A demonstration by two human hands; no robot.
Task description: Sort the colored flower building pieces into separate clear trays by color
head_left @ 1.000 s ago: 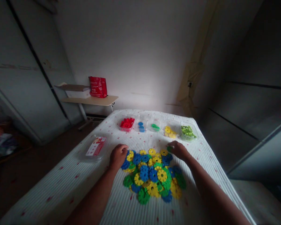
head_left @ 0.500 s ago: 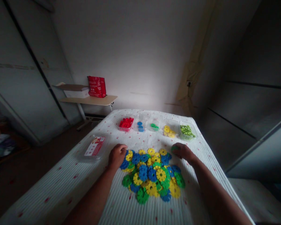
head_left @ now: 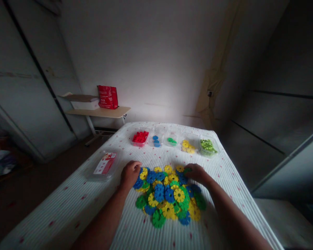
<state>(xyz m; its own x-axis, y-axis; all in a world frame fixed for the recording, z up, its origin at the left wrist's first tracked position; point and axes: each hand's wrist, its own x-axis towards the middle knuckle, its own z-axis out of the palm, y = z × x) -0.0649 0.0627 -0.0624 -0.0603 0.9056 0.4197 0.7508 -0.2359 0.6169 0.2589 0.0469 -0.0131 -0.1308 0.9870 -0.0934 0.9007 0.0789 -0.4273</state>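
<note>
A heap of notched plastic flower discs (head_left: 169, 194) in blue, yellow and green lies spread on the cloth between my hands. My right hand (head_left: 197, 172) is at the heap's far right edge, its fingers closed on a green disc (head_left: 188, 169). At the far left edge rests my left hand (head_left: 130, 173), fingers curled beside blue and yellow discs. Whether anything sits inside those fingers is hidden.
Clear tubs line the far side, holding red pieces (head_left: 141, 137), blue discs (head_left: 155, 140), green discs (head_left: 171, 141), yellow discs (head_left: 189, 146) and light green pieces (head_left: 208, 146). A clear labelled lid or box (head_left: 104, 166) lies left. Behind, a side table (head_left: 104, 111) carries a red bag (head_left: 107, 97).
My right hand has moved left with the green disc, from beside the heap to over its far right edge. My left hand has stayed nearly still.
</note>
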